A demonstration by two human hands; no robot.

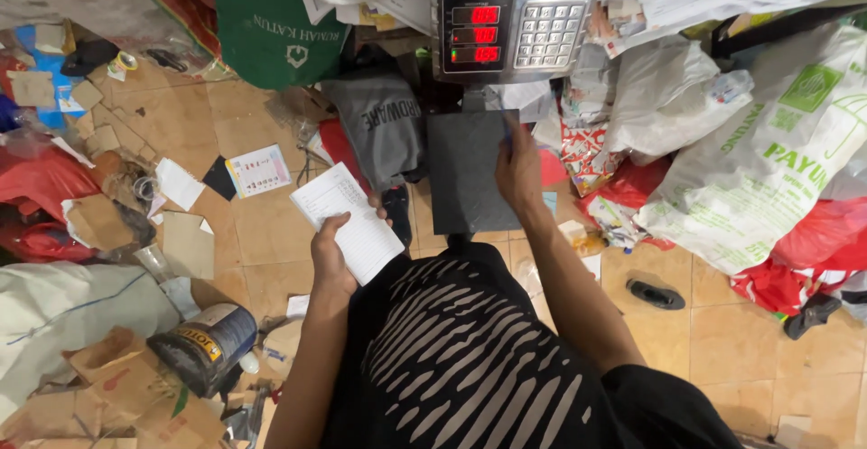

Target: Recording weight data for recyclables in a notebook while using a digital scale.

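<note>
At the near left a dark round paint tin (203, 345) lies on its side among torn brown cardboard scraps (108, 386). Your left hand (332, 255) is closed around a white lined notepad (348, 221), thumb over its near edge, holding it tilted just left of the dark square weighing platform (462, 173). A grey folded garment (379, 124) lies beyond the notepad. Your right hand (518, 171) reaches over the platform's right edge with a blue pen (507, 130), fingers curled on it. Farther off stands the scale's metal display head (510, 26) with red digits. White printed plastic sacks (759, 160) pile up at the right.
</note>
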